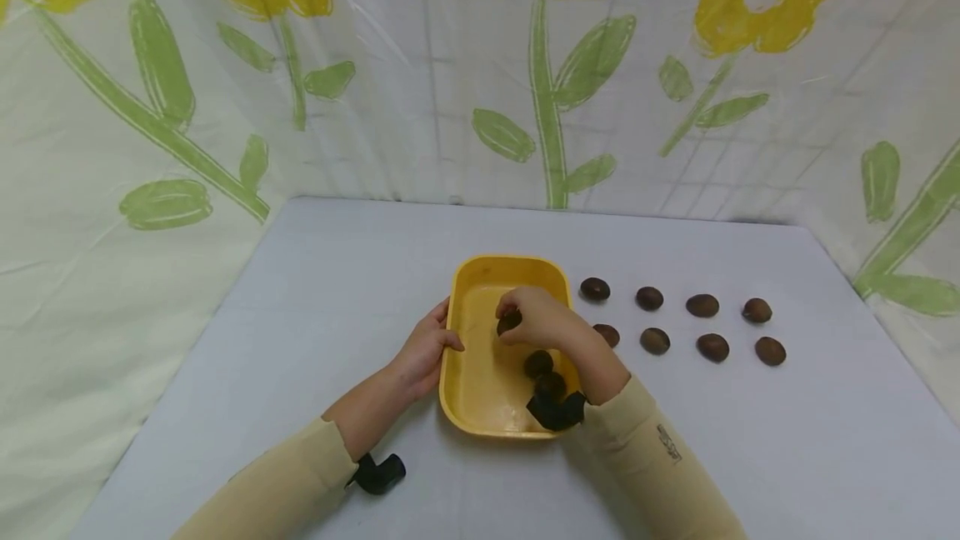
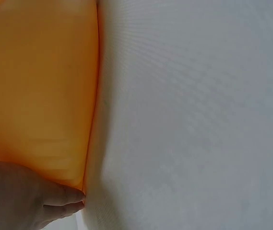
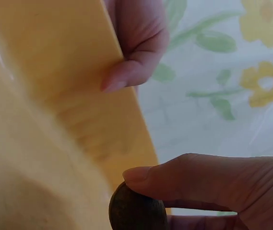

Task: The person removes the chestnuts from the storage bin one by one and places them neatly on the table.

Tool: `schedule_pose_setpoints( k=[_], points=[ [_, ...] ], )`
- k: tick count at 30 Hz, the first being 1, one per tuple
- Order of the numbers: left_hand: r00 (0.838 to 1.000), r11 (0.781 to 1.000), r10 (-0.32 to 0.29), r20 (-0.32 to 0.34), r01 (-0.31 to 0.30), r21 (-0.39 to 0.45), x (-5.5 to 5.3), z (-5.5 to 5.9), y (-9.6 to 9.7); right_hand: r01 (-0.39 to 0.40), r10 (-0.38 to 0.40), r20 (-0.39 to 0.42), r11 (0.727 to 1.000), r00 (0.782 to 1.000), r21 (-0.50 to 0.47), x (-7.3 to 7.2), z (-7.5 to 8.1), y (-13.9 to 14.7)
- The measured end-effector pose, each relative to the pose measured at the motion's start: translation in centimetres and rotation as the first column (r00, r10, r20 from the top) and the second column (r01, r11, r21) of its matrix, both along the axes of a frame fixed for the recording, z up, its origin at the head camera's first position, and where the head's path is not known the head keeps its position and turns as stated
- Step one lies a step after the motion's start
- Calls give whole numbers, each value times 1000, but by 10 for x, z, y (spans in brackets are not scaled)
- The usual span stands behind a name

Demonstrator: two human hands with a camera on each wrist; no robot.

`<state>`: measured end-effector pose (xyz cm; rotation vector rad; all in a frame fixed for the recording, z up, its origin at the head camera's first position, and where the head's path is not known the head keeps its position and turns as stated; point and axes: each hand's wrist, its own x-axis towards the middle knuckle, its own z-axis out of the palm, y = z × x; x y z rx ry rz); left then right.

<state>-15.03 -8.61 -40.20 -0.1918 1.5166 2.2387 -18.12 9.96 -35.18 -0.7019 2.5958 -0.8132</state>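
Note:
My left hand (image 1: 423,354) grips the left wall of a yellow tray (image 1: 447,390), its thumb hooked over the rim and its fingers outside. In the left wrist view the fingers (image 2: 62,195) lie against the tray's outer side. Above the tray's inside, my right hand (image 1: 551,325) pinches a dark brown oval, nut-like piece (image 3: 135,208) between thumb and finger. Two similar dark pieces, one (image 1: 537,363) next to the other (image 1: 551,386), lie in the tray's right part, below the right wrist. The right forearm may hide more of the tray.
Several brown oval pieces stand in two rows right of the tray, among them one in the back row (image 1: 702,305) and one in the front row (image 1: 712,347). They rest on a white table (image 1: 330,273). A flower-printed white curtain (image 1: 390,123) rises behind the table.

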Motion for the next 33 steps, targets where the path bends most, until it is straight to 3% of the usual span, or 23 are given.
schedule_pose_setpoints(
  k=[10, 19, 33],
  points=[
    [1000, 1000, -3, -2, 3, 14, 0, -2, 0, 97, -98, -28, 995, 995, -27, 11, 14, 25],
    [1000, 1000, -2, 4, 2, 0, 0, -1, 0, 121, -126, -54, 990, 991, -78, 18, 13, 59],
    [1000, 1000, 6, 11, -6, -2, 1, -1, 0, 257, -263, -48, 959, 963, -116, 42, 2, 104]
  ],
)
